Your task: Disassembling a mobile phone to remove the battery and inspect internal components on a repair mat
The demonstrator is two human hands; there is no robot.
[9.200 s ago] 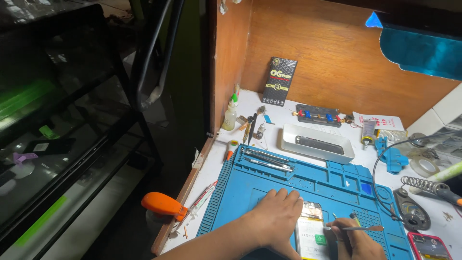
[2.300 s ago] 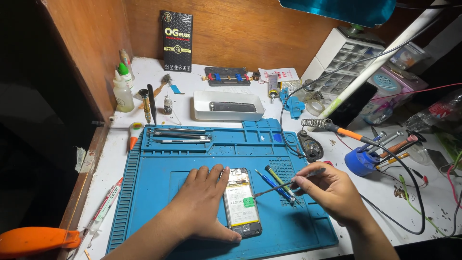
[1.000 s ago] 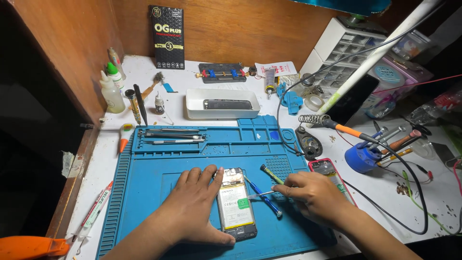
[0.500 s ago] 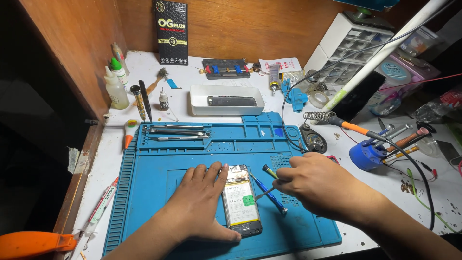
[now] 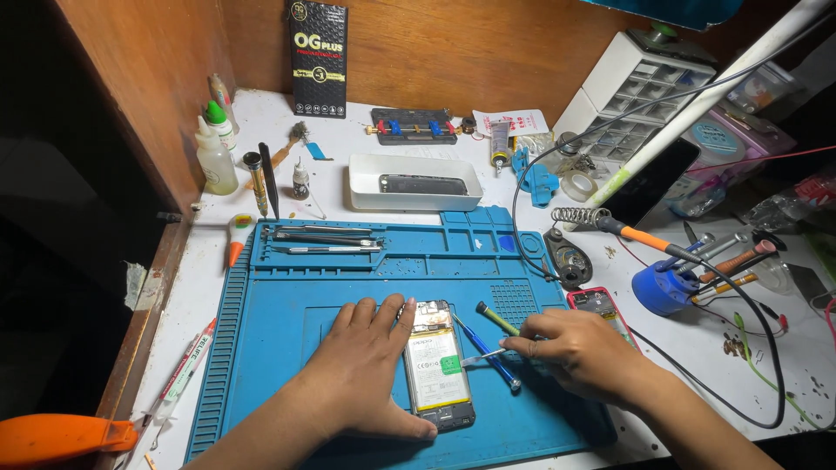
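Our right hand (image 5: 579,348) pinches thin tweezers (image 5: 482,356), tip at the phone's right edge | our left hand (image 5: 366,370) lies flat, fingers spread, holding the opened phone (image 5: 437,365) | phone near-centre on blue mat (image 5: 287,305) | blue screwdriver (image 5: 486,352) just right of the phone.

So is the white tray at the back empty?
No, the white tray holds a dark phone-shaped part lying flat inside it.

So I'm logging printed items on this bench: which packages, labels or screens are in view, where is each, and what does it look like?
Black box: upright against the back wall, tall rectangle with yellow and white print.
White card: flat at the back, red print.
Battery label: on the opened phone between the hands, white with a green sticker.
Dark screen: leaning at right, unlit.
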